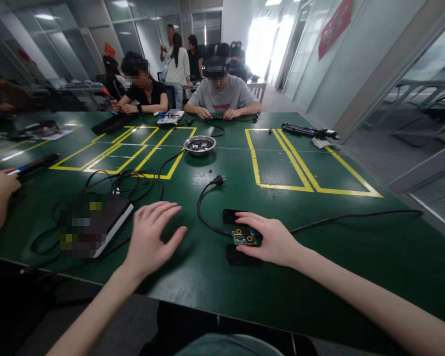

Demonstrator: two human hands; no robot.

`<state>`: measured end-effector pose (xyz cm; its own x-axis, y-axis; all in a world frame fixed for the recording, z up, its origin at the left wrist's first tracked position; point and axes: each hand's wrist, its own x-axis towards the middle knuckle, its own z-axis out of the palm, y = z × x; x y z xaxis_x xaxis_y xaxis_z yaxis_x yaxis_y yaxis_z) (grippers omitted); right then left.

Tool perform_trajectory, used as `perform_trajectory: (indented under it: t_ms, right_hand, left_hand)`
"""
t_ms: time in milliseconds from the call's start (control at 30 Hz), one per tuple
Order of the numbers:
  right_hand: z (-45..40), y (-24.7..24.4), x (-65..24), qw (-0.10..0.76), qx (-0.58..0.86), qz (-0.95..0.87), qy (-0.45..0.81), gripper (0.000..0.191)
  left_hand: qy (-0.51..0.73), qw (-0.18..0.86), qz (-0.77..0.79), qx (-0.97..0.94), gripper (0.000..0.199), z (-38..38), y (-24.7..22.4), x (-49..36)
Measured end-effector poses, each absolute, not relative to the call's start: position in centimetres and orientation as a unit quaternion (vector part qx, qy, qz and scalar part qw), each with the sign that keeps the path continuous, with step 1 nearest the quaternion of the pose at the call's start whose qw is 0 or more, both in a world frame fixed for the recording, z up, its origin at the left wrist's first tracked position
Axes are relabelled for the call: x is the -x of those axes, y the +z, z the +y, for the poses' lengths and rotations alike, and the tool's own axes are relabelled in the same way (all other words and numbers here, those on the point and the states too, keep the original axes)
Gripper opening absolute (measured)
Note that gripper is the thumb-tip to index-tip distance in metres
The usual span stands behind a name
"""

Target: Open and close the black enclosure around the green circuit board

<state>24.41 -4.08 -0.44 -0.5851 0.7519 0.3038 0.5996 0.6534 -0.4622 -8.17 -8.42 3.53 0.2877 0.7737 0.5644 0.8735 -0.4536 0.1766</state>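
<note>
A small green circuit board [241,238] with copper-coloured coils lies on the table, joined to a black power cord [203,217] that ends in a plug [218,180]. Two black plastic case halves lie beside it, the far half [229,215] and the near half [233,254]. My right hand [272,240] spans the board, with fingers over the far half and thumb over the near half; its fingers are apart. Empty and open, my left hand [154,235] is above the table left of the board, beside a dark book-like box [114,217] with a pale edge.
A metal bowl [200,144] holding small metal parts stands mid-table. Black cables [133,180] lie tangled at left, where another person's hand [0,195] shows beside a dark pen-shaped tool [39,163]. Yellow tape [287,188] marks the green table. People sit across it.
</note>
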Motion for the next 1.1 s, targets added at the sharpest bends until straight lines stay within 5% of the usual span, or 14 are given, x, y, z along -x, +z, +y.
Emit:
perform_trajectory:
  t_ms: [133, 433, 833, 1100]
  right_hand:
    - [-3.9, -0.5, -24.3, 0.236, 0.404, -0.871, 0.151, 0.059]
    - [-4.0, 0.3, -24.0, 0.208, 0.457, -0.844, 0.189, 0.060]
    - [-3.9, 0.4, -24.6, 0.298, 0.380, -0.840, 0.247, 0.057]
    - [-4.2, 0.4, -23.1, 0.340, 0.409, -0.800, 0.279, 0.030]
  left_hand:
    - [-0.248, -0.087, -0.368, 0.892, 0.040, -5.7, 2.3, 2.1]
    - [-0.221, -0.161, -0.308, 0.911, 0.060, -2.4, 1.2, -0.8]
    - [-0.216, -0.172, -0.330, 0.903, 0.079, -1.9, 0.4, -0.4]
    - [-0.216, -0.163, -0.352, 0.896, 0.070, -1.8, 0.5, -0.4]
